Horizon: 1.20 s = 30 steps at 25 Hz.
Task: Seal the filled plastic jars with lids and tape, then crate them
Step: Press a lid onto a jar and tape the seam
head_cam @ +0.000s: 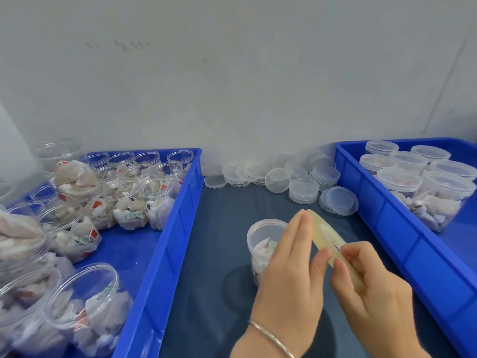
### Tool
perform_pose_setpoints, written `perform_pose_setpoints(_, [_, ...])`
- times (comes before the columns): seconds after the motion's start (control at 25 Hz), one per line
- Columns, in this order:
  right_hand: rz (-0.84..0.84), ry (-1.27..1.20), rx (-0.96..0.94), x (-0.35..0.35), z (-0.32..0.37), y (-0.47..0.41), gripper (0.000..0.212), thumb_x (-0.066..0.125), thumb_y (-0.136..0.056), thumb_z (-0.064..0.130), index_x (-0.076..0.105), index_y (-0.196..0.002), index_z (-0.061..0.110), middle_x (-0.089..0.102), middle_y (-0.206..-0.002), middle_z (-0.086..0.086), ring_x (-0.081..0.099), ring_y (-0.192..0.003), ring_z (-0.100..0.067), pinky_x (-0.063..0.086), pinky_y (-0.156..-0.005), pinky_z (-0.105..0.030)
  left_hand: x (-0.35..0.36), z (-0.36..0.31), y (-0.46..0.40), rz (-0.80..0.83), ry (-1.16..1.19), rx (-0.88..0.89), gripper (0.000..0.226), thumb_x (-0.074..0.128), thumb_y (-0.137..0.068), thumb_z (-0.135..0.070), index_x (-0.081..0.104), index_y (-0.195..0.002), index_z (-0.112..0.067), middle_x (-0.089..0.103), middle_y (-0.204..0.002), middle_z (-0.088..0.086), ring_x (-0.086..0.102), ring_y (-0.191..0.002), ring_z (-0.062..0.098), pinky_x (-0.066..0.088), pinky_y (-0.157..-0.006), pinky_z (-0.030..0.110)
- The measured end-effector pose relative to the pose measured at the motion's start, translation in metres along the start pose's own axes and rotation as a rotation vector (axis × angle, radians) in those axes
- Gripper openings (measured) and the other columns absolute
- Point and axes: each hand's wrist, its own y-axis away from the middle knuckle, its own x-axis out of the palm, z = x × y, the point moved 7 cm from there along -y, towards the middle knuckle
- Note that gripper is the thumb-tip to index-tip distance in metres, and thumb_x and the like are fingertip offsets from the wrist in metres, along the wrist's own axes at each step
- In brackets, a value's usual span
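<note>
Tape roll: yellowish, translucent, seen nearly edge-on; held between both hands above the dark table.

Left hand: fingers held straight and together along the roll's left face, thumb pressed against its near rim; a thin bangle is worn at the wrist.

Right hand: curled round the roll's lower right part, fingertips pinched at the rim beside the left thumb. Whether a loose tape end is lifted cannot be told.

Lidded jar: clear plastic, filled with white sachets, stood upright on the table just left of and behind the left hand, partly hidden by it.

Loose lids: clear, stacked and scattered on the table beyond both hands, against the wall.

Right crate: blue, set to the right of the right hand; lidded filled jars are grouped at its far end.

Left crate: blue, well left of the left hand; open filled jars are held in it, several tipped over.
</note>
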Motion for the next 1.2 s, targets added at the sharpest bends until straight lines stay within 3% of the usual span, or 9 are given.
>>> perform_pose_setpoints(0.12, [0.043,0.006,0.044,0.004,-0.002,-0.001,0.031,0.027,-0.079,0.057,0.04,-0.078,0.029,0.053,-0.057,0.007,0.051,-0.059,-0.008,0.038,-0.057,-0.024,-0.008,-0.006,0.007,-0.243,-0.135,0.168,0.037,0.045,-0.097,-0.031,0.066,-0.117,-0.007,0.063,-0.12,0.001,0.06,-0.106,0.008,0.051,-0.089,0.024])
perform_pose_setpoints(0.28, [0.154,-0.053,0.034,0.01,0.001,0.003,0.03,0.024,-0.08,0.052,0.043,-0.085,0.029,0.054,-0.07,0.015,0.048,-0.054,-0.007,0.034,-0.055,-0.015,-0.025,0.008,0.004,-0.377,0.081,0.064,0.006,0.072,-0.077,-0.013,0.076,-0.08,-0.01,0.067,-0.084,-0.009,0.061,-0.081,-0.002,0.045,-0.077,0.007])
perform_pose_setpoints(0.36, [0.2,-0.059,0.02,0.012,0.002,0.004,0.031,0.024,-0.08,0.053,0.043,-0.089,0.03,0.053,-0.074,0.02,0.047,-0.058,-0.007,0.033,-0.056,-0.015,-0.027,0.014,0.0,-0.327,0.171,-0.037,0.003,0.072,-0.075,-0.013,0.072,-0.073,-0.011,0.063,-0.076,-0.01,0.06,-0.075,-0.001,0.044,-0.071,0.006])
perform_pose_setpoints(0.52, [0.279,0.058,-0.035,0.016,0.008,0.002,0.033,0.023,-0.086,0.059,0.04,-0.096,0.033,0.044,-0.063,0.013,0.046,-0.06,-0.01,0.032,-0.056,-0.021,-0.025,0.004,-0.001,-0.197,0.002,-0.026,0.015,0.057,-0.086,-0.018,0.062,-0.078,-0.008,0.058,-0.08,-0.009,0.052,-0.073,0.006,0.043,-0.066,0.015])
perform_pose_setpoints(0.64, [0.209,0.201,-0.047,0.008,0.007,-0.008,0.033,0.031,-0.092,0.043,0.049,-0.101,0.017,0.04,-0.065,0.018,0.046,-0.056,-0.014,0.03,-0.049,-0.024,-0.019,-0.002,0.001,-0.043,0.082,-0.045,0.015,0.054,-0.091,-0.024,0.058,-0.078,-0.017,0.056,-0.08,-0.013,0.054,-0.075,0.006,0.042,-0.072,0.015])
perform_pose_setpoints(0.76, [0.282,0.229,-0.001,0.008,0.005,-0.007,0.029,0.025,-0.087,0.047,0.039,-0.099,0.024,0.044,-0.066,0.014,0.048,-0.059,-0.016,0.03,-0.05,-0.028,-0.011,0.005,0.005,0.125,0.289,-0.202,0.016,0.058,-0.094,-0.018,0.055,-0.079,-0.025,0.061,-0.084,-0.006,0.06,-0.078,0.003,0.042,-0.071,0.01])
perform_pose_setpoints(0.88, [0.353,0.198,0.009,0.012,0.0,0.0,0.038,0.015,-0.081,0.057,0.031,-0.102,0.03,0.049,-0.075,0.013,0.051,-0.072,-0.016,0.033,-0.059,-0.031,-0.009,0.009,0.005,0.158,0.359,-0.259,0.021,0.077,-0.077,-0.029,0.058,-0.081,-0.022,0.063,-0.084,-0.007,0.062,-0.08,0.002,0.046,-0.072,0.01])
perform_pose_setpoints(1.08, [0.296,0.06,0.063,0.003,0.01,-0.001,0.035,0.023,-0.084,0.056,0.029,-0.115,0.04,0.058,-0.088,0.009,0.052,-0.077,-0.012,0.038,-0.075,-0.018,-0.032,-0.014,-0.02,-0.102,0.027,0.061,0.018,0.078,-0.073,-0.004,0.062,-0.067,-0.007,0.058,-0.067,-0.008,0.054,-0.065,0.006,0.042,-0.066,0.01])
perform_pose_setpoints(1.2, [0.299,-0.02,0.008,-0.011,0.021,-0.011,0.053,0.019,-0.09,0.061,-0.003,-0.139,0.06,0.058,-0.1,0.022,0.055,-0.078,-0.005,0.043,-0.073,-0.024,-0.054,-0.039,-0.038,-0.222,-0.076,0.275,0.016,0.078,-0.073,-0.009,0.063,-0.068,-0.004,0.06,-0.066,-0.002,0.054,-0.063,0.01,0.047,-0.064,0.018])
